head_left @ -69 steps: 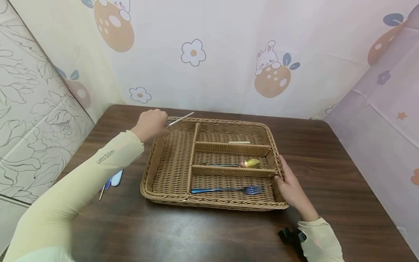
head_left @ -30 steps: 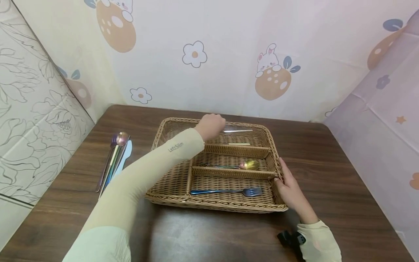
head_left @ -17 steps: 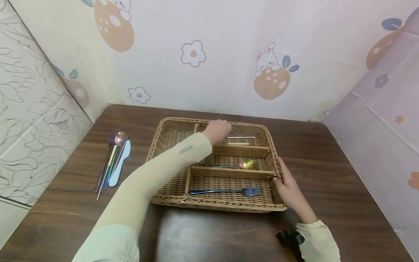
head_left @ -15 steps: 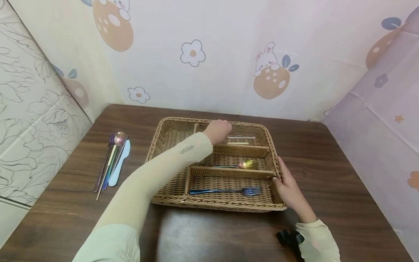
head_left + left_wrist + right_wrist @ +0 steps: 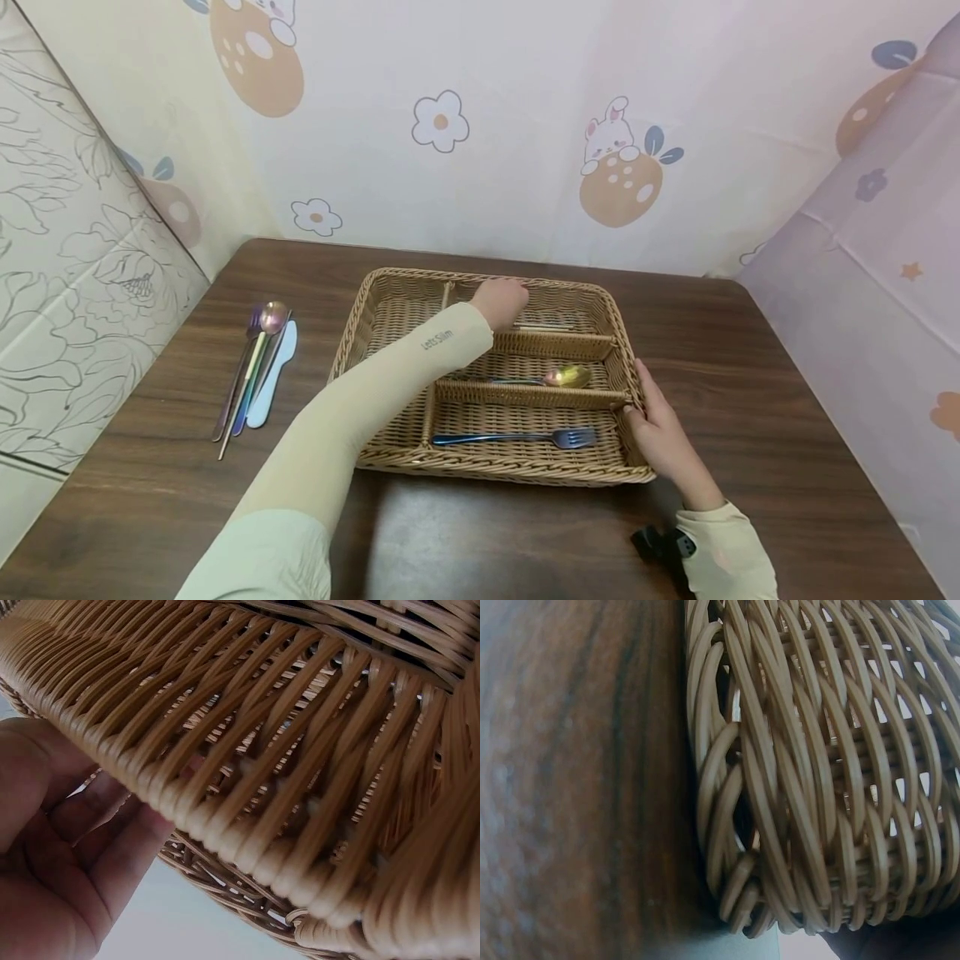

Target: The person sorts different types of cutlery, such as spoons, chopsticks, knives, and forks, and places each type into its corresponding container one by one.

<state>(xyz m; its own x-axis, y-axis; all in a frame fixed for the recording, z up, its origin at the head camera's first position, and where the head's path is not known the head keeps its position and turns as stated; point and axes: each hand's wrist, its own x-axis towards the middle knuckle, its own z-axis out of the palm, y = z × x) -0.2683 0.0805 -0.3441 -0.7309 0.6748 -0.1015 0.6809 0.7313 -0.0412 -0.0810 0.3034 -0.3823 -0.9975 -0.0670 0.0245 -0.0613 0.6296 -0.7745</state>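
Observation:
A wicker cutlery basket (image 5: 510,477) with several compartments stands on the table. My left hand (image 5: 501,302) reaches down into its back compartment, fingertips hidden behind the wicker; in the left wrist view its palm and bent fingers (image 5: 112,847) show beside the divider (image 5: 247,787). At this hand lies a thin chopstick (image 5: 547,326), close along a pale-handled one; I cannot tell whether the fingers still pinch it. My right hand (image 5: 663,429) grips the basket's right end, thumb over the rim. A gold-bowled spoon (image 5: 568,377) lies in the middle compartment, a blue fork (image 5: 573,438) in the front one.
Left of the basket, on the brown table (image 5: 480,542), lie a purple fork (image 5: 242,367), a pinkish spoon (image 5: 274,317), a light blue knife (image 5: 273,375) and thin sticks. A patterned cloth (image 5: 525,183) hangs behind the table.
My left hand has come from the basket's left side into the back compartment with the chopstick. The chopstick has sunk beside the pale-handled one. My right hand stays on the rim.

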